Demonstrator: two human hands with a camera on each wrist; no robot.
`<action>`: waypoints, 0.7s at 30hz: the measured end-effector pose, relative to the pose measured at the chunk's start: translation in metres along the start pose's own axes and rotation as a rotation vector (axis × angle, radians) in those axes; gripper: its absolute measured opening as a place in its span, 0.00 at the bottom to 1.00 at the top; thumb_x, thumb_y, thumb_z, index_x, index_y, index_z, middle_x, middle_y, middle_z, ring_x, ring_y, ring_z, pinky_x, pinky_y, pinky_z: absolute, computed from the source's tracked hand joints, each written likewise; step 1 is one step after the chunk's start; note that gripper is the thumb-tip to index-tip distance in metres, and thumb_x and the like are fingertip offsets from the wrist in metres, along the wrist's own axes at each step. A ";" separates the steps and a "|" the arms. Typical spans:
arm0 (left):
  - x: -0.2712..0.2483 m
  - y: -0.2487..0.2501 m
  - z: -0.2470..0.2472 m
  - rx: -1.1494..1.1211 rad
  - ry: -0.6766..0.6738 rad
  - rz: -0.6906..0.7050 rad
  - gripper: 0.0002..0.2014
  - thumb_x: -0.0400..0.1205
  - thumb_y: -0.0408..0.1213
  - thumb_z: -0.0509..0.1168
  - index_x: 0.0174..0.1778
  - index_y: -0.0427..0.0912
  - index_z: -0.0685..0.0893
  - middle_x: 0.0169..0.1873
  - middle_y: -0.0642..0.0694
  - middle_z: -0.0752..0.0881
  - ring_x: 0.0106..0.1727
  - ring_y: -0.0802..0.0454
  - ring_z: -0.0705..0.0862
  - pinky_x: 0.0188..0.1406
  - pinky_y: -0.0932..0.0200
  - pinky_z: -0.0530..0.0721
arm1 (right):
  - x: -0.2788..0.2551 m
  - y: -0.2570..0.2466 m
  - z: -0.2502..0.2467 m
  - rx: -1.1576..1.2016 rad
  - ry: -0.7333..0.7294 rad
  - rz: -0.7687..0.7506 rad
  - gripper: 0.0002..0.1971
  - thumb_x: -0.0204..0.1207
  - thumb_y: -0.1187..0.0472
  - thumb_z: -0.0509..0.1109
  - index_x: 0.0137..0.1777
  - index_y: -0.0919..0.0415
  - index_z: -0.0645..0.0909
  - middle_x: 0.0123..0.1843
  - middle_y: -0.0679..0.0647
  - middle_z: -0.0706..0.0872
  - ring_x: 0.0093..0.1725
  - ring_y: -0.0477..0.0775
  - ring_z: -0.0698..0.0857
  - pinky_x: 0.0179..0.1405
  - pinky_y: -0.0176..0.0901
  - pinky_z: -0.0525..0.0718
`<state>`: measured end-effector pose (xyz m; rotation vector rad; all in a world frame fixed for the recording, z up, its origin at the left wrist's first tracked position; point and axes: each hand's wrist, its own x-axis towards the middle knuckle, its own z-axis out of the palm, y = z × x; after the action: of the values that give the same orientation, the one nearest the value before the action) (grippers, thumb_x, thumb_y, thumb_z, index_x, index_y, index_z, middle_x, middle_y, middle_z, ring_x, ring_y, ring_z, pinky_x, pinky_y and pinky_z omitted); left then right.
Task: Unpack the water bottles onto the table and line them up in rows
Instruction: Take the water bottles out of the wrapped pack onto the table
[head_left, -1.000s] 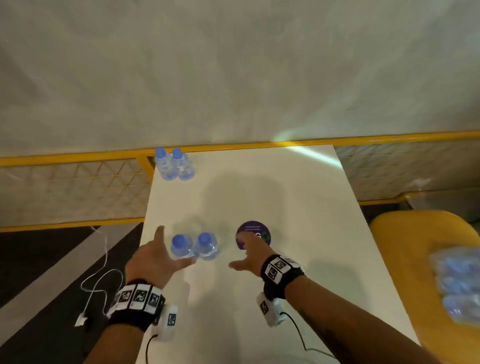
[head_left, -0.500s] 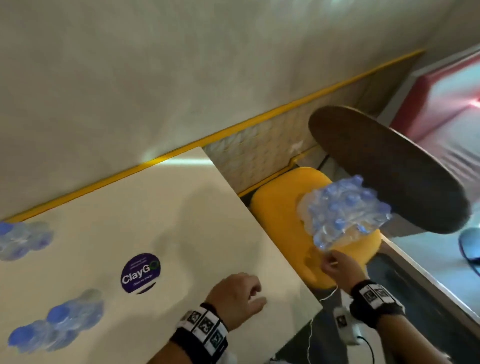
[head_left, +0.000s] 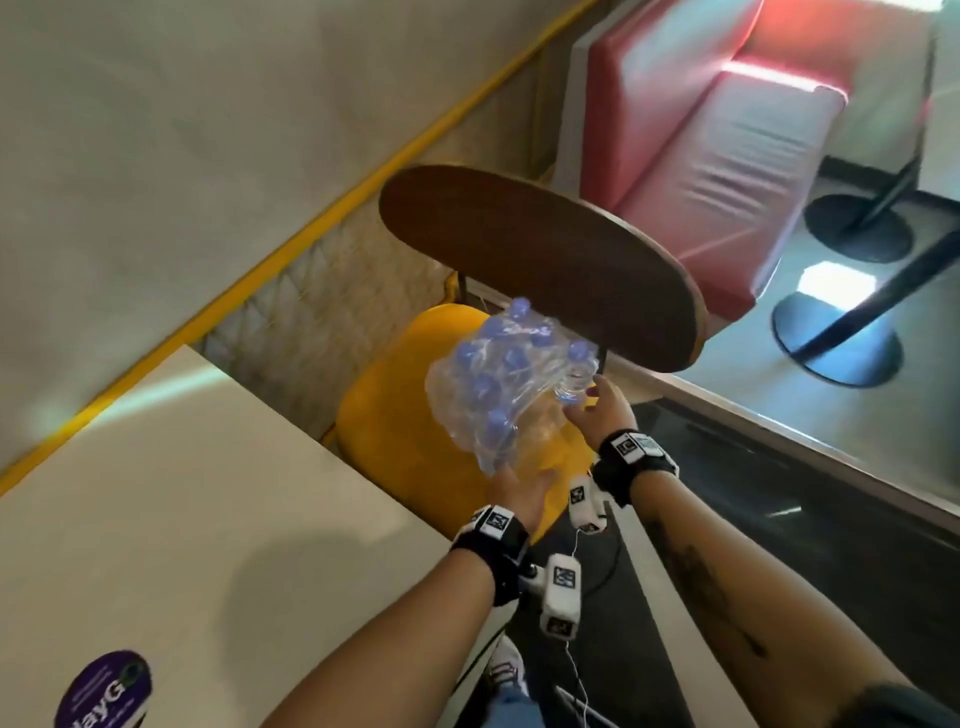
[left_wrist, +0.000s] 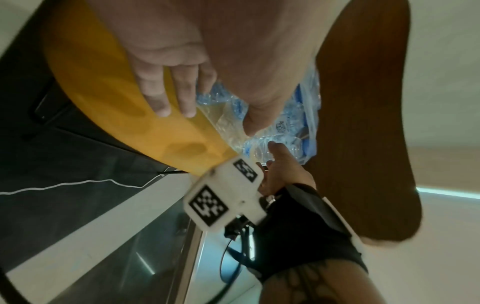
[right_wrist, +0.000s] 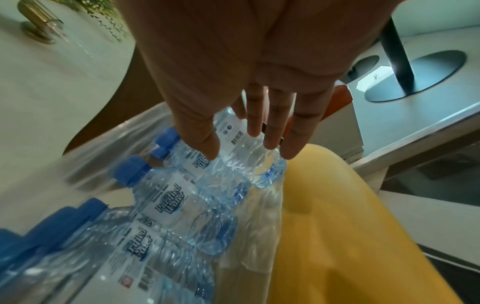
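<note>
Nearest to me, both of my forearms reach forward from the bottom of the head view, each with a black wristband carrying white coded tags and a small white camera block with a thin cable. My left hand (head_left: 519, 491) stretches past the corner of the white table (head_left: 156, 519), palm turned inward, at the near lower edge of the pack of water bottles (head_left: 506, 389); in the left wrist view its fingers (left_wrist: 182, 98) are extended and loose against the crinkled wrap, not curled round anything. My right hand (head_left: 597, 410) is a little farther out and higher, at the right end of the pack. In the right wrist view its thumb and fingers (right_wrist: 270, 131) lie on either side of the bottle (right_wrist: 244, 148) at the end of the pack, beginning to close round it, though I cannot tell how firm the hold is. The pack itself, clear bottles with blue caps in torn transparent wrap, sits tilted on the yellow chair seat (head_left: 405, 415) just beside the table. Behind it rises the dark brown chair back (head_left: 545, 265). Farther off are a red and white upholstered bench (head_left: 727, 156) and round black pedestal bases (head_left: 841, 343) on a glossy floor. A purple round sticker (head_left: 104, 691) lies on the near table edge.
</note>
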<state>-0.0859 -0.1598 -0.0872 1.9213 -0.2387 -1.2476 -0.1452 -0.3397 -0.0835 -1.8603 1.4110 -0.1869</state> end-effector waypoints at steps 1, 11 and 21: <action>0.006 0.001 0.003 -0.039 0.033 -0.040 0.46 0.70 0.59 0.73 0.84 0.49 0.65 0.72 0.51 0.77 0.74 0.41 0.79 0.76 0.43 0.75 | 0.001 -0.003 0.002 0.012 0.004 0.002 0.39 0.68 0.50 0.78 0.78 0.56 0.70 0.69 0.56 0.80 0.64 0.59 0.82 0.63 0.51 0.82; 0.023 0.026 0.007 0.075 0.338 -0.150 0.38 0.74 0.59 0.68 0.78 0.45 0.69 0.62 0.40 0.87 0.55 0.36 0.87 0.61 0.43 0.84 | 0.030 0.008 0.020 0.148 0.025 0.075 0.41 0.67 0.47 0.81 0.78 0.42 0.65 0.70 0.57 0.72 0.58 0.60 0.83 0.59 0.56 0.85; 0.035 0.032 -0.014 0.356 0.293 -0.036 0.33 0.78 0.73 0.64 0.56 0.44 0.87 0.42 0.46 0.89 0.37 0.52 0.84 0.37 0.56 0.83 | 0.036 0.005 0.003 -0.037 -0.039 -0.023 0.34 0.65 0.42 0.81 0.70 0.45 0.75 0.62 0.50 0.73 0.53 0.56 0.82 0.45 0.45 0.79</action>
<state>-0.0485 -0.1919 -0.0854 2.3948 -0.2880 -0.9760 -0.1336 -0.3704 -0.1001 -1.9003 1.3761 -0.1364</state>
